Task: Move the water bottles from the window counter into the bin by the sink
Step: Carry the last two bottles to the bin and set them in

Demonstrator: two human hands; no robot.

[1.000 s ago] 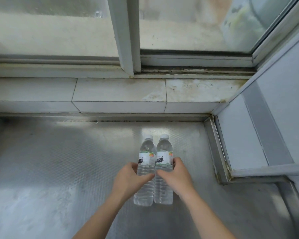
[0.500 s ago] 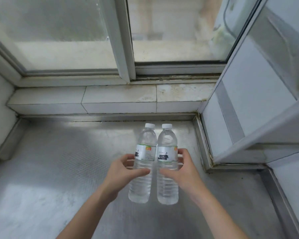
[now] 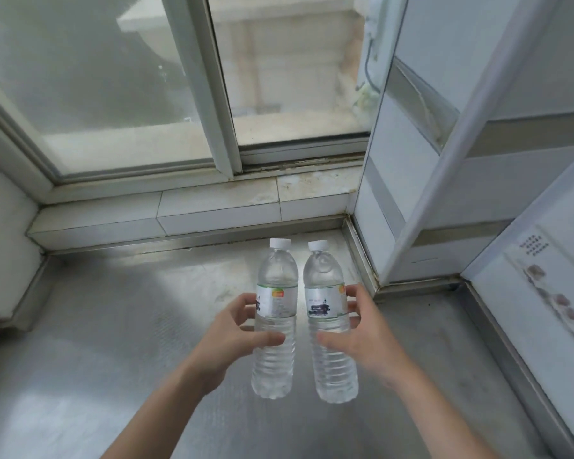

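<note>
Two clear water bottles, the left bottle (image 3: pixel 274 323) and the right bottle (image 3: pixel 330 326), stand upright in your hands, white caps up, a narrow gap between them, over the steel table (image 3: pixel 96 342) below the window (image 3: pixel 113 77). Your left hand (image 3: pixel 232 336) has its grip closed around the left bottle at the label, thumb across the front. Your right hand (image 3: pixel 362 336) grips the right bottle the same way, fingers wrapped behind it. A tiled sill (image 3: pixel 186 210) runs along the table's far edge; a white panelled wall (image 3: pixel 444 193) rises at your right.
</note>
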